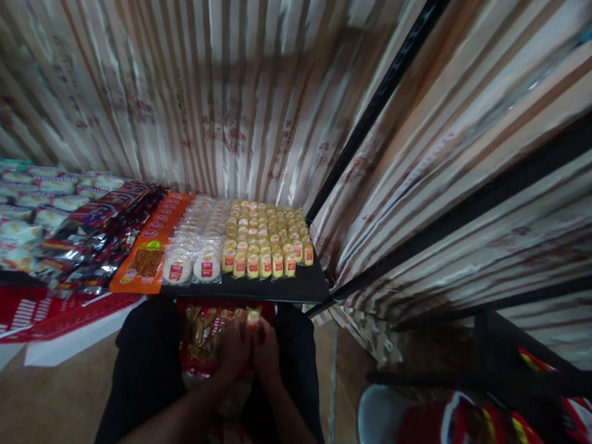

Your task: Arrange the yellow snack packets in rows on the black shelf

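My left hand (235, 346) and my right hand (265, 347) are close together between my knees, fingers drawn in. A small yellow wrapped snack pack (253, 319) with a red and white label shows at the fingertips of both hands. Dim light blurs the exact grip. Under and beside my left hand is a red bag or box (187, 358) with several similar yellow packs in it. Beyond my hands, rows of the same small packs (265, 263) stand at the right end of a black shelf (279, 290).
To the left on the shelf are round white wrapped crackers (177, 270), an orange stick-snack bag (146, 263), dark shiny bags (97, 235) and white packs (19, 238). Black metal posts (379, 99) and striped curtain (253, 100) border the shelf. A red carton (41, 312) is below left.
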Tool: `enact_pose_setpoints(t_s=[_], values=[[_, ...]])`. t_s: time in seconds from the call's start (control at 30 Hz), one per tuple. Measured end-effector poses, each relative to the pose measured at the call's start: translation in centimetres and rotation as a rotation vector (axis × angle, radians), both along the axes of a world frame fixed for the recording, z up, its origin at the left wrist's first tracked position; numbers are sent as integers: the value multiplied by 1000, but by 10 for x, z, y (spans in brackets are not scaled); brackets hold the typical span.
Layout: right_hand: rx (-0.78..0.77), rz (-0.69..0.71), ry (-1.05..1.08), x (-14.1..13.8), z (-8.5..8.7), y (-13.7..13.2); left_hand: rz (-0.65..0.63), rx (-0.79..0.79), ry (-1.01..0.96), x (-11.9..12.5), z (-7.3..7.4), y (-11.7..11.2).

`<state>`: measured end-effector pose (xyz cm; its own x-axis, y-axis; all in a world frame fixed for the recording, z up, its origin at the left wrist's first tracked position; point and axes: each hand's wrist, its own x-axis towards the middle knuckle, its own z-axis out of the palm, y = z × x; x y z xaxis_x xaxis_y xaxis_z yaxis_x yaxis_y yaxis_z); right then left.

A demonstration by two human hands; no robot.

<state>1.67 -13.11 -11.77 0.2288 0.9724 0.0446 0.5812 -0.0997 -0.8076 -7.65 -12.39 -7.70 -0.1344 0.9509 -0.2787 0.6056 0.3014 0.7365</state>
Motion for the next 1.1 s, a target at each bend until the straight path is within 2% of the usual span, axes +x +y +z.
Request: enact_pose_setpoints(t_s=[0.23,0.4,0.53,0.7,0.93,1.1], values=[[133,-86,86,26,56,3,-78,245,-179,29,26,8],[206,-148,73,49,76,20,-129,306,-229,54,47,28],[253,-195,73,70,81,41,-171,294,-216,76,63,48],[318,-210,58,92,79,68,-173,211,-191,101,76,72],[352,-253,56,109,74,97,-182,216,-95,123,90,93],[371,-249,26,121,68,116,-183,184,-35,135,94,106]])
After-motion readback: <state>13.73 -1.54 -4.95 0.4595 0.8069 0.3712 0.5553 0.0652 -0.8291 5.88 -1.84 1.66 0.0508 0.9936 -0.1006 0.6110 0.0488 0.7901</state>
